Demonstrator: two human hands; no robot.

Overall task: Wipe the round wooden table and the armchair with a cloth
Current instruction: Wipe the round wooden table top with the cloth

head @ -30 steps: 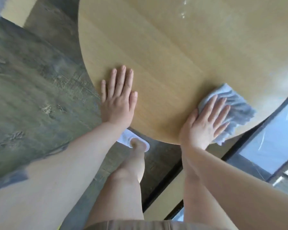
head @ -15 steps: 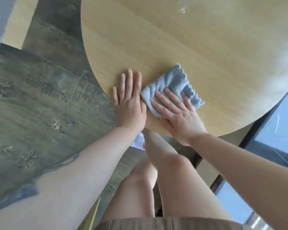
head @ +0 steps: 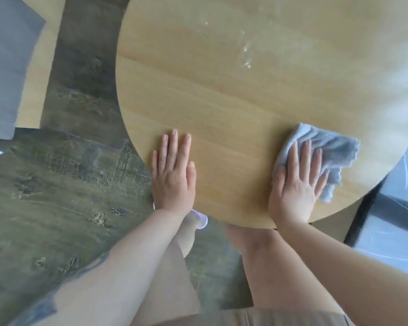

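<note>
The round wooden table (head: 233, 90) fills the upper middle of the head view, pale and bare, with a wet sheen near its far part. My left hand (head: 172, 177) lies flat on its near left edge, fingers straight and together. My right hand (head: 297, 184) presses a crumpled light blue cloth (head: 330, 147) flat against the table near its right edge, fingers spread over the cloth. The armchair is at the upper left, where a grey cushion (head: 3, 74) on a light wooden frame (head: 33, 90) shows.
Dark grey-green floor (head: 57, 196) lies left of and below the table. A dark-framed glass panel (head: 396, 208) runs along the right edge. My legs and a white slipper (head: 200, 220) are under the table's near edge.
My right hand slid the cloth from the right edge to beside my left hand, then back to the right. My left hand stayed flat on the table.
</note>
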